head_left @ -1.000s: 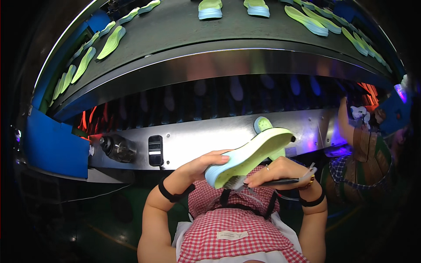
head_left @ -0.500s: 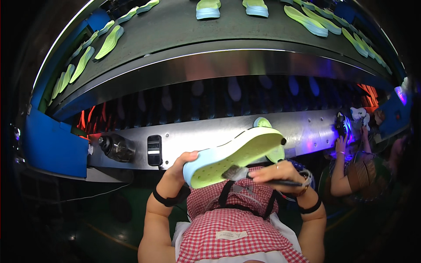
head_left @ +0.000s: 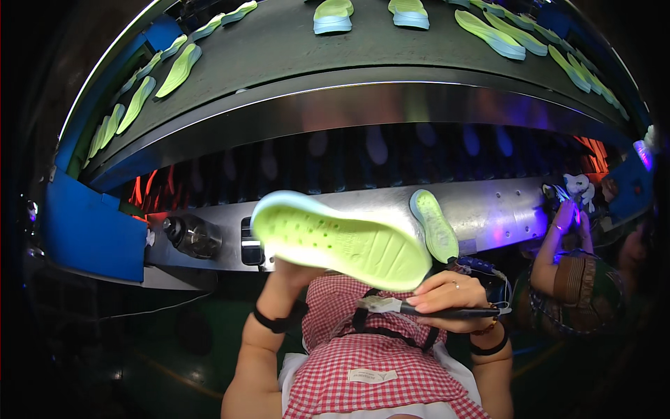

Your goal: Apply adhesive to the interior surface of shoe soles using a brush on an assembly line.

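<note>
Nearest me, over the red checked apron [head_left: 349, 377], the right hand [head_left: 452, 299] is closed round a dark-handled brush [head_left: 392, 305], its bristles pointing left. They sit so close to the cloth that a small dip of the wrist could smear the apron. Just beyond, the left hand [head_left: 296, 269] holds up a lime-and-blue sole [head_left: 342, 241]; its fingers are hidden behind it, so I can't tell how they close. The sole hangs tilted in front of the metal ledge [head_left: 499, 199], supported toward its left end, and I'd judge a loose hold there could let it twist and drop. Its right end comes near a second sole [head_left: 436, 227] lying on the ledge; a careless swing might knock that one off. A black flat device [head_left: 251, 244], partly covered, and a dark bottle [head_left: 192, 237] stand left, also within bumping reach. Farther off, more soles [head_left: 488, 33] line the dark belt [head_left: 279, 59].
</note>
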Demonstrator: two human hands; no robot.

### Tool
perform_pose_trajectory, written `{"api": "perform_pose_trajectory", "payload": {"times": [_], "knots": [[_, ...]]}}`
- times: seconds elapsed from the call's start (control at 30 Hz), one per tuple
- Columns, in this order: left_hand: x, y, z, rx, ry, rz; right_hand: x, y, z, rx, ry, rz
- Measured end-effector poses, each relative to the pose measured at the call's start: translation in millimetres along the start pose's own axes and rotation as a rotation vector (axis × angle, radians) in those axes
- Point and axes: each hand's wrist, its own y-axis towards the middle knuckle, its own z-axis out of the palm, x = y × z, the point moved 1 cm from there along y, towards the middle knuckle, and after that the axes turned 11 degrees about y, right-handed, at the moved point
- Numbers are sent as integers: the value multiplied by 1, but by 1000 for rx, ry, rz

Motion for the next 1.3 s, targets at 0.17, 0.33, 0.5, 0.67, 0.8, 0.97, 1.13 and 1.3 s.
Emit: {"api": "perform_pose_trajectory", "payload": {"times": [0.17,0.33,0.5,0.67,0.8,0.97,1.13,1.3], "knots": [[24,25,60,142,-526,-174,-58,4,15,-361,162,302],[44,26,63,-37,-492,-151,-62,22,20,-377,-1,200],[30,27,48,-109,-483,-29,-33,5,34,12,-287,-33],[21,19,73,-139,-476,7,-21,26,11,-256,-143,38],[16,31,85,67,-510,121,-27,33,32,-138,-220,-113],[4,24,84,8,-476,179,-22,24,13,-284,-41,2],[-2,24,79,60,-403,289,-16,13,17,78,161,105],[-15,23,86,-6,-383,251,-33,1,-1,-310,169,202]]}}
